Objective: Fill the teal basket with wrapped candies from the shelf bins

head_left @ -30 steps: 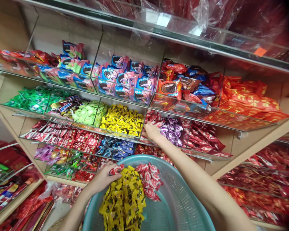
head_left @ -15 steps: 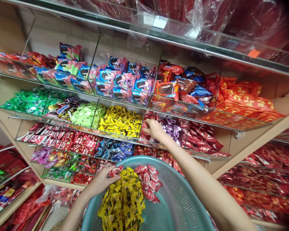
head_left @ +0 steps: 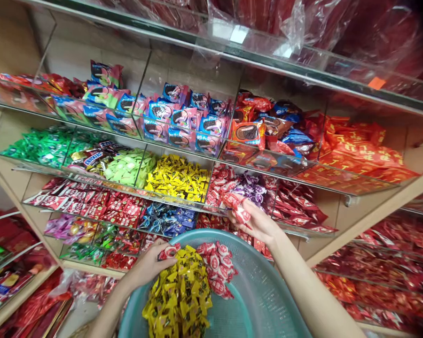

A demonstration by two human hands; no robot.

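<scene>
A teal plastic basket [head_left: 268,281] sits low in view, holding a heap of yellow wrapped candies [head_left: 179,295] and a smaller pile of red-and-white candies [head_left: 216,267]. My left hand [head_left: 153,263] is at the basket's left rim, its fingers closed on a few red-and-white candies [head_left: 167,252]. Above the basket's far rim, my right hand [head_left: 255,218] grips a bunch of red-and-white candies [head_left: 237,206]. Just behind it is the shelf compartment of the same red-and-white candies [head_left: 220,180], beside purple-and-white ones [head_left: 252,190].
Tiered shelves with clear dividers and a clear front edge [head_left: 183,203] hold yellow candies [head_left: 178,178], green candies [head_left: 44,145], blue packets [head_left: 162,112] and orange-red packets [head_left: 359,145]. More red packets [head_left: 370,263] fill shelves at the right.
My right hand has come out of the red-and-white compartment, moving down and right toward the basket, with a bunch of candies now showing in it. My left hand has stayed at the rim.
</scene>
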